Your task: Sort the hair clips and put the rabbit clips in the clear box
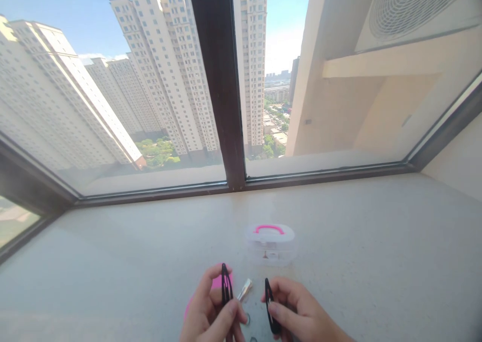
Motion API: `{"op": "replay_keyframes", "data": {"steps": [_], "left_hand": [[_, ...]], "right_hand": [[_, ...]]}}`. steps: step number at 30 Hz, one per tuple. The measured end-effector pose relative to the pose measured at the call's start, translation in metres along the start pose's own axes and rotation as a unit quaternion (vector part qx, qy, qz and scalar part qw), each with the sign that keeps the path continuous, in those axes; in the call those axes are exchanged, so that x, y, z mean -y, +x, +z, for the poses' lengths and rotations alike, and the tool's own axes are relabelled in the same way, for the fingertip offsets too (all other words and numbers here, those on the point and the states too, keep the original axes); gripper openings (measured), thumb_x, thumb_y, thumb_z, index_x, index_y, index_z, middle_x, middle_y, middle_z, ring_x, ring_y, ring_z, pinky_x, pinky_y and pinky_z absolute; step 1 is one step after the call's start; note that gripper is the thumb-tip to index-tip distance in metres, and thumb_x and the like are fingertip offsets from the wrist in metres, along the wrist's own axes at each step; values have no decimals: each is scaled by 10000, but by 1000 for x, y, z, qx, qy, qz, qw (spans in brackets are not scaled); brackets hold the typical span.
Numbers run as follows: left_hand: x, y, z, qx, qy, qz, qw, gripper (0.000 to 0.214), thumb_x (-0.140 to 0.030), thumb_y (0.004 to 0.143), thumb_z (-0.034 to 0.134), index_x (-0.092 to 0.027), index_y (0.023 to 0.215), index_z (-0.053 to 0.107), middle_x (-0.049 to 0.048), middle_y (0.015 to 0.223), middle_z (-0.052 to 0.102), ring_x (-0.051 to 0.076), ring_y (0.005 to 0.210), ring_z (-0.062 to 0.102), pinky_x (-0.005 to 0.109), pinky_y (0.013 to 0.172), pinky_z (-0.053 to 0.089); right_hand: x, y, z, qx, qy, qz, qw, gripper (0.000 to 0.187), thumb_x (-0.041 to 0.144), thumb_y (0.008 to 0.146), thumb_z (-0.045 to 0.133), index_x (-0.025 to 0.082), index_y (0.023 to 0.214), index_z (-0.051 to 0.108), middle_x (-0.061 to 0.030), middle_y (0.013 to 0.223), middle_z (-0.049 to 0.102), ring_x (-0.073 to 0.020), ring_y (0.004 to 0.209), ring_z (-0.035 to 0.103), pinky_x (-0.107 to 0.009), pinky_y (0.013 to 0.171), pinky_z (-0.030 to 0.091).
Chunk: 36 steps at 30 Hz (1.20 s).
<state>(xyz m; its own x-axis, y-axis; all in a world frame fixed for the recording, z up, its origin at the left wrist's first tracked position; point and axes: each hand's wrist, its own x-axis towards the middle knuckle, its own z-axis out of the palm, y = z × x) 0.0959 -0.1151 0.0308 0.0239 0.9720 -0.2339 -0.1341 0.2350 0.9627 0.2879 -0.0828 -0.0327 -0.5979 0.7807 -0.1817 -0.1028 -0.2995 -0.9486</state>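
My left hand point(211, 307) is closed on a black snap hair clip point(226, 284), held upright between thumb and fingers. A second black snap hair clip point(269, 304) is pinched in my right hand point(295, 309), a short way to the right. Between the hands, a silver metal clip point(244, 289) lies on the white sill. Close to my left fingers is a small round item point(247, 319), too small to name. Something flat and pink point(222, 279) shows behind my left hand, which hides most of it.
A clear plastic box point(271, 251) with a white lid and pink handle stands beyond my hands, small things inside. The wide white sill point(150, 241) runs to a dark window frame point(235, 179). Outside are tall buildings and an air-conditioner unit point(414, 10).
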Motion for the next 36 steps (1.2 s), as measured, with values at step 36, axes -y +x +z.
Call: {"op": "replay_keyframes", "data": {"steps": [36], "left_hand": [[13,9,16,111,16,6,994,959,-280,756,676,-192,1487,62,9,639,658,164,577,613,294,603,487]], "right_hand": [[18,-4,0,37,1,-64,997,789,287,748,712,256,1394,261,-13,796,568,-124,629,558,-197,466,466]]}}
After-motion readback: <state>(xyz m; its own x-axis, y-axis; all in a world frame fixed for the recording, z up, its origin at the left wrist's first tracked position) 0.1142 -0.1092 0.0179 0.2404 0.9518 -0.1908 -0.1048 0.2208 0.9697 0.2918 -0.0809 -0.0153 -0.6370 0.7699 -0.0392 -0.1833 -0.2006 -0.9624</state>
